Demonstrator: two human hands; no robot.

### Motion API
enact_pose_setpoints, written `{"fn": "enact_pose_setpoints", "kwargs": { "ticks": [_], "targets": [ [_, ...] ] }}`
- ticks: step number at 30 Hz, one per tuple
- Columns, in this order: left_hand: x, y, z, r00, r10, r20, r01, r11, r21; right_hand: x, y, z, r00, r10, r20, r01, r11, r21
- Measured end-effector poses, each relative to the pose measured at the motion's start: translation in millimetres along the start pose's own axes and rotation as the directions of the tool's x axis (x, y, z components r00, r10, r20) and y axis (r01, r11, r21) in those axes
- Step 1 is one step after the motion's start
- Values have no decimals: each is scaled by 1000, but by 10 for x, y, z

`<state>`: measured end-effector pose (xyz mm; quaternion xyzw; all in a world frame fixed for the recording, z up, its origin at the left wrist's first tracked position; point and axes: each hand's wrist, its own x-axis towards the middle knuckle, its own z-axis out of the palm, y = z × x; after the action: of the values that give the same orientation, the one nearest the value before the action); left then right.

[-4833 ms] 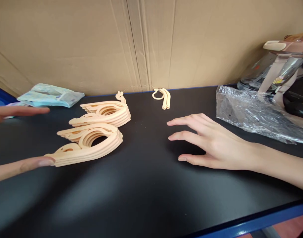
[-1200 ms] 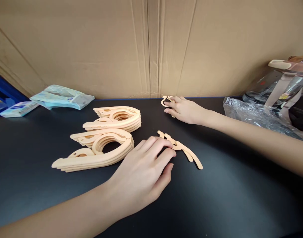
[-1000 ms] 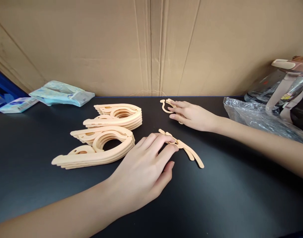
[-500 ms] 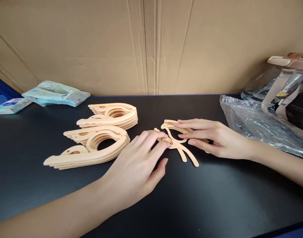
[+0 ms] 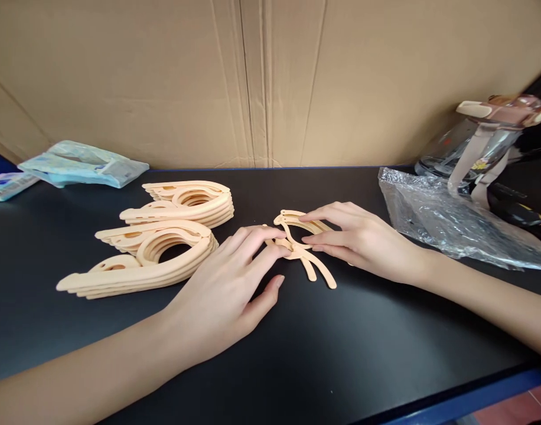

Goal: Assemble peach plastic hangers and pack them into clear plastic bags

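A beige folding clothes hanger (image 5: 321, 268) lies partly unfolded on the black tabletop, its thin curved arms crossing near the middle. My left hand (image 5: 235, 283) has its index and middle fingertips on the hanger's left end and holds it there; the thumb stays apart. On the right side, my right hand (image 5: 363, 239) has its fingers on the hanger's curved arm, covering much of it. Left of my hands lie a near stack of folded beige hangers (image 5: 142, 268) and a far stack of folded hangers (image 5: 186, 203), each several deep.
A crumpled clear plastic bag (image 5: 443, 218) lies at the right, in front of a clear bottle (image 5: 496, 141) with a pinkish-brown lid. Pale blue tissue packs (image 5: 84, 165) lie at the back left. Behind the table (image 5: 270, 366) stands a cardboard wall (image 5: 164, 82).
The camera view has shifted, so everything sits a little further left. My right hand has drawn its fingers closer together on the hanger's arm. My left hand stays on the same end.
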<state>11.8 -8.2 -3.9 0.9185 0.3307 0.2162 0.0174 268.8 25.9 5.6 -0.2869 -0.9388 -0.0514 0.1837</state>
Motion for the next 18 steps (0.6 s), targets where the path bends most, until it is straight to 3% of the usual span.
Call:
{"fn": "enact_pose_setpoints", "kwargs": {
  "ticks": [7,15,18],
  "targets": [
    [-20,6,-19,1000,-4,-30,4,1000,6,19,-26,7,999,28,-16,-28,999,-32],
    [-5,17,-32,987,-17,-161,27,998,60,-31,-38,-126,995,92,-44,-79,967,241],
    [0,-1,-13,990,-23,-138,35,996,85,-46,-6,-102,994,104,-14,-91,924,370]
  ]
}}
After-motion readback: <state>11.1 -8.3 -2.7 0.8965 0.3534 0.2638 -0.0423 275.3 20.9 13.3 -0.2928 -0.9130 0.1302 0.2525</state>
